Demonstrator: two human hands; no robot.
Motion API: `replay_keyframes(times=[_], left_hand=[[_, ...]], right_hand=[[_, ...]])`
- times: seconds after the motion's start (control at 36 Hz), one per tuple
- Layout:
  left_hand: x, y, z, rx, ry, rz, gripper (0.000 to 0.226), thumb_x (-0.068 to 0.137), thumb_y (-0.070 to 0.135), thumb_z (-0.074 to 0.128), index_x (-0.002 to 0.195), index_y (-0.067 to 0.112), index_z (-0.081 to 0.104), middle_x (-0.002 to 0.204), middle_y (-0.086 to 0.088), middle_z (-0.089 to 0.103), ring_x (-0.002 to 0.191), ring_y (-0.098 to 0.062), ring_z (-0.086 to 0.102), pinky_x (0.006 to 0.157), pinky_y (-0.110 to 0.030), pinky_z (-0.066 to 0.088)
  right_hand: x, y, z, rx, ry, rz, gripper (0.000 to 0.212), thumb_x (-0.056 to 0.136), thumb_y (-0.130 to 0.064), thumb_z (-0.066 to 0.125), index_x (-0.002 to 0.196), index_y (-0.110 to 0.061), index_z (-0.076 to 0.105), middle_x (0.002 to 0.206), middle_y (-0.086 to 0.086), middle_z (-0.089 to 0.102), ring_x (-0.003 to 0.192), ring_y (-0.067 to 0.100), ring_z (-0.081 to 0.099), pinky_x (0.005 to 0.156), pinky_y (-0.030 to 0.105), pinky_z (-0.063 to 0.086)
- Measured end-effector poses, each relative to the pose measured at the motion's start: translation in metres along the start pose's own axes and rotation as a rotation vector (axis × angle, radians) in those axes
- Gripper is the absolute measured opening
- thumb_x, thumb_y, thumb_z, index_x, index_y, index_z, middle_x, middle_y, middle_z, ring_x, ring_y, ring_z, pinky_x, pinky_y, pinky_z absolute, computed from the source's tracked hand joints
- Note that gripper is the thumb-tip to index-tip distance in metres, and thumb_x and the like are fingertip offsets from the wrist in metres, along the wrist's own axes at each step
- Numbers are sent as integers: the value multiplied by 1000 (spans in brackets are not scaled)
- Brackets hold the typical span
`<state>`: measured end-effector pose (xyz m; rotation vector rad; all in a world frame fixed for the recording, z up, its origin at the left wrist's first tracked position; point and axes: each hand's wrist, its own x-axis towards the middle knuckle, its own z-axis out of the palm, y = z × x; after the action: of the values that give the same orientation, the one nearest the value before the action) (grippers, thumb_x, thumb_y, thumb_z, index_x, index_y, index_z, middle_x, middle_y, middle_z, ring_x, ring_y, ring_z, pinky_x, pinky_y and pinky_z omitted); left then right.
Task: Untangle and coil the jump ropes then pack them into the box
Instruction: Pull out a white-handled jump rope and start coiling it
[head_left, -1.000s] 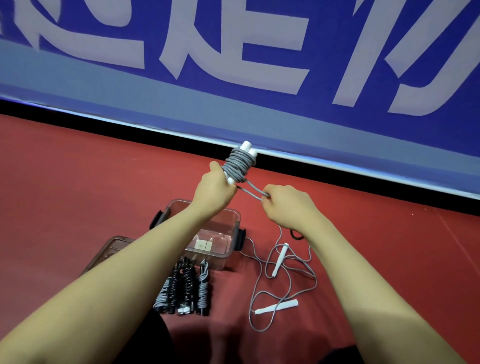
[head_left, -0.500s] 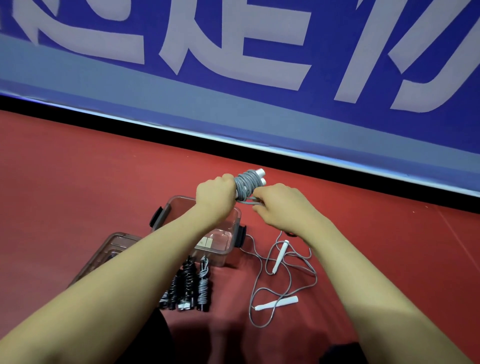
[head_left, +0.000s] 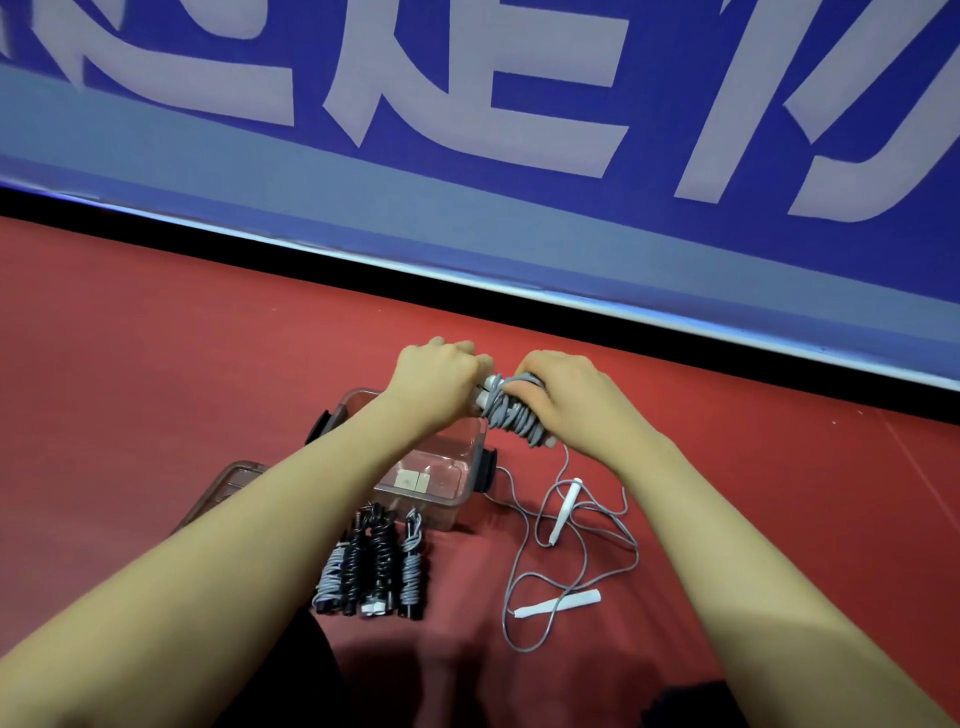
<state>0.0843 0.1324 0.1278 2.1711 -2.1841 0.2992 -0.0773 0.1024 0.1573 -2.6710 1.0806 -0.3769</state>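
Note:
Both hands hold a grey jump rope wound tightly round its white handles, just above the far right corner of the clear plastic box. My left hand grips the handle end on the left. My right hand is curled over the coil from the right. On the red floor to the right, a loose grey jump rope with white handles lies tangled. In front of the box lie several coiled ropes, black and grey, side by side.
The box's lid lies flat on the floor left of the box, partly under my left forearm. A blue banner wall with a black base strip runs across the back. Red floor stretches left and right.
Both hands came down and together with the coil, from in front of the banner to just over the box. My right hand moved from pulling the rope's tail to covering the coil.

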Motion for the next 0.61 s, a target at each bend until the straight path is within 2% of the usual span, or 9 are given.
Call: replay_keyframes(times=[0.11,0.17,0.22,0.28,0.33,0.39,0.44,0.53,0.61], left_hand=[[-1,1,1,47,9,88,33,89,44,54,110,19,57,106,1,57,101,-25,53,63,-27,32],[-1,1,5,30,63,126,24,87,38,58,100,18,61,98,0,60,93,-27,54,61,-27,29],[-1,-1,5,16,90,166,14,79,28,69,83,16,64,83,-1,62,79,-29,55,57,-28,24],[0,-2,8,46,93,170,8,76,22,69,78,16,64,79,0,62,78,-29,55,57,-28,23],[-2,2,7,73,88,166,6,80,20,65,84,16,66,85,-1,64,84,-29,55,59,-29,23],[-2,5,8,129,-3,142,16,89,22,52,99,17,64,100,-1,63,98,-28,51,64,-30,23],[-2,6,10,141,-61,136,20,90,21,49,102,17,64,106,-1,63,101,-28,50,65,-30,23],[-4,8,3,124,52,245,9,65,18,75,72,18,68,73,1,66,73,-25,57,56,-26,23],[-3,9,8,103,28,319,9,65,16,74,70,18,66,71,2,63,71,-25,54,56,-27,23]], right_hand=[[0,8,-1,185,16,109,24,82,-41,67,78,-18,61,81,0,64,79,22,58,70,38,49],[-2,10,-3,170,30,126,28,78,-45,69,73,-20,58,78,-2,61,77,20,55,65,34,43],[-3,10,-6,-38,22,67,29,81,-49,65,78,-21,58,85,-6,56,82,18,53,69,31,35],[-3,9,-8,-199,-13,-2,28,86,-49,59,88,-21,61,94,-6,54,92,18,54,76,32,32],[-3,7,-9,-275,-58,-37,22,90,-44,55,94,-22,60,102,-5,56,100,19,55,77,32,30],[-3,6,-8,-364,-72,-94,10,93,-33,50,94,-25,56,105,-5,57,102,20,57,75,33,27],[-5,3,-7,-439,-53,-133,13,93,-22,45,95,-27,57,104,-6,59,100,21,58,75,34,25],[-5,3,-5,-548,20,-141,22,95,-21,43,106,-30,60,105,-6,60,97,21,57,79,35,25],[-3,2,-2,-582,72,-110,26,97,-22,41,117,-29,56,107,-2,58,98,24,58,78,34,27]])
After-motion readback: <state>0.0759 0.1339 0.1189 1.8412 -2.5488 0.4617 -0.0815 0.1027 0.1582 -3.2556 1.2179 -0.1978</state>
